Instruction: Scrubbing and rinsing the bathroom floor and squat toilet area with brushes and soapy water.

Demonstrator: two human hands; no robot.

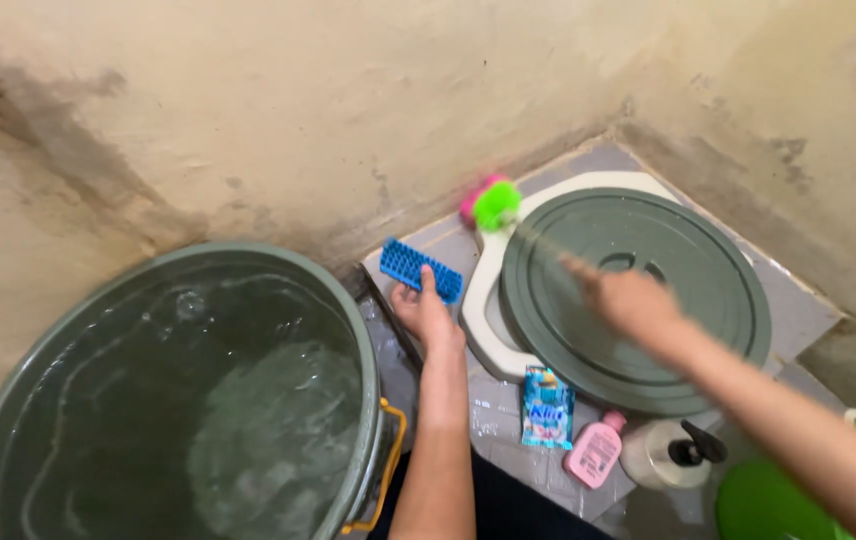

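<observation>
My left hand (422,312) grips a blue scrub brush (420,269) lying on the tiled floor near the wall. My right hand (620,296) is blurred and reaches over a round grey-green lid (708,330); it holds the thin handle of a toilet brush whose green and pink head (493,203) rests at the rim of the white squat toilet (480,310). The lid covers most of that toilet.
A large grey-green barrel (8,400) full of water stands at the left, with a yellow handle at its side. On the floor lie a blue sachet (547,407), a pink bottle (596,451) and a pump bottle (666,453). A green basin (778,500) sits at the bottom right.
</observation>
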